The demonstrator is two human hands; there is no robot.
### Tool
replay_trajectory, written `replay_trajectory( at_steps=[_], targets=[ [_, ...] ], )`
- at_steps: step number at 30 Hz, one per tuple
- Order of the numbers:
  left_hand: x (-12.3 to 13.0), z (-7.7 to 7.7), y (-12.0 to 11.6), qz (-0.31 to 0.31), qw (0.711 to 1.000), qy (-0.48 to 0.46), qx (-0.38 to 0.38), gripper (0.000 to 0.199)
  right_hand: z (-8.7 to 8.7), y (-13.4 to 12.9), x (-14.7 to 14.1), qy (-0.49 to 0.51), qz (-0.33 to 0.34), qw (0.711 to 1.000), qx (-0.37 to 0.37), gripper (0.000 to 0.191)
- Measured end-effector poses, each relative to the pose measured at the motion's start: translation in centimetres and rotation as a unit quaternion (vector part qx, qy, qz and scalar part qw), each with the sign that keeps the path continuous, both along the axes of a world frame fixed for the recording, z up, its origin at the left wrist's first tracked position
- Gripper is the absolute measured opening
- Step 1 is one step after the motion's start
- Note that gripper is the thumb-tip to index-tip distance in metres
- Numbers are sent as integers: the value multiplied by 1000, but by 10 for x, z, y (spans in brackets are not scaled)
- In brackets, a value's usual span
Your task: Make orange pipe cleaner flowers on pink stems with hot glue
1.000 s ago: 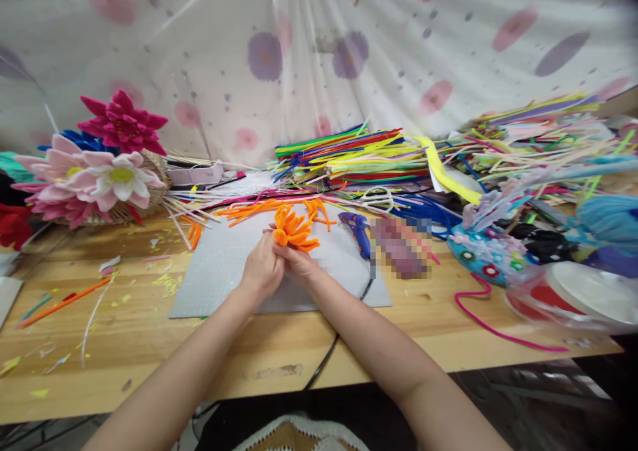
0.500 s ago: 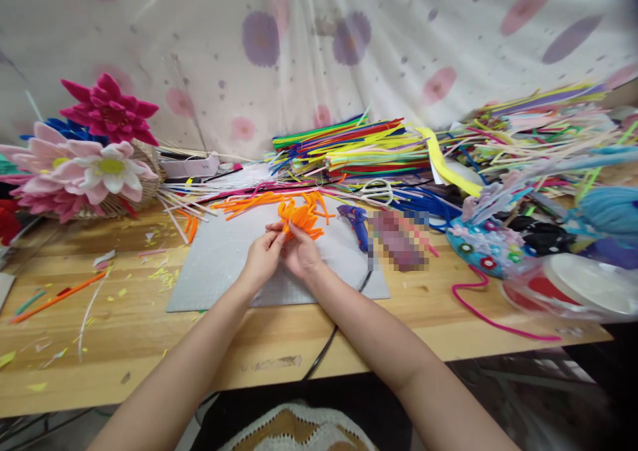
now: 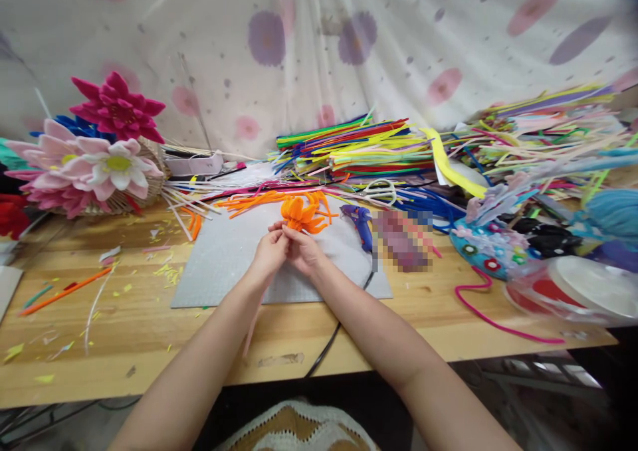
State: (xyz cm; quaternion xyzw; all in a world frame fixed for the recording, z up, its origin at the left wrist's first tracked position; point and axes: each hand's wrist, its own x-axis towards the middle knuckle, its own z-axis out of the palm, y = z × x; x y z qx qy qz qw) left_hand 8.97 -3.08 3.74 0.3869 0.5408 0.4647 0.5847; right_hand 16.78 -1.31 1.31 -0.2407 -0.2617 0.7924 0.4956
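Flower [image 3: 300,213] in orange juts past left hand [image 3: 272,248] and right hand [image 3: 304,250], both pinching its base.

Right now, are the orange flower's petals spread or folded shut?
Spread: on the orange flower, the petals fan outward, with gaps between several tips.

The orange flower [image 3: 298,214] is fuzzy and matt, the tabletop [image 3: 149,318] smooth wood, the grey mat [image 3: 219,262] possibly plastic.
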Motion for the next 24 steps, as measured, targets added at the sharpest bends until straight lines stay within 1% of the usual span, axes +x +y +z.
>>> replay_trajectory(
  at_steps=[3, 7, 10, 15, 21, 24],
  targets=[
    [3, 5, -2, 11, 997, -54, -58, 27, -5, 2, -2, -21, 5, 1000, -21, 22],
    [3, 9, -4, -19, 993, -70, -95, 30, -8, 9, 1, -28, -4, 999, -46, 21],
    [3, 7, -4, -25, 994, -64, -89, 29, -7, 14, 6, -12, -17, 997, -76, 14],
    [6, 5, -4, -15, 996, -56, -68, 29, -2, 18, 12, 13, 0, 996, -89, 6],
    [8, 9, -6, -14, 993, -98, -69, 27, 2, 16, 12, 59, -1, 992, -116, 4],
    [7, 10, -6, -11, 988, -127, -92, 27, 2, 14, 11, 52, -3, 993, -106, 7]
  ],
)
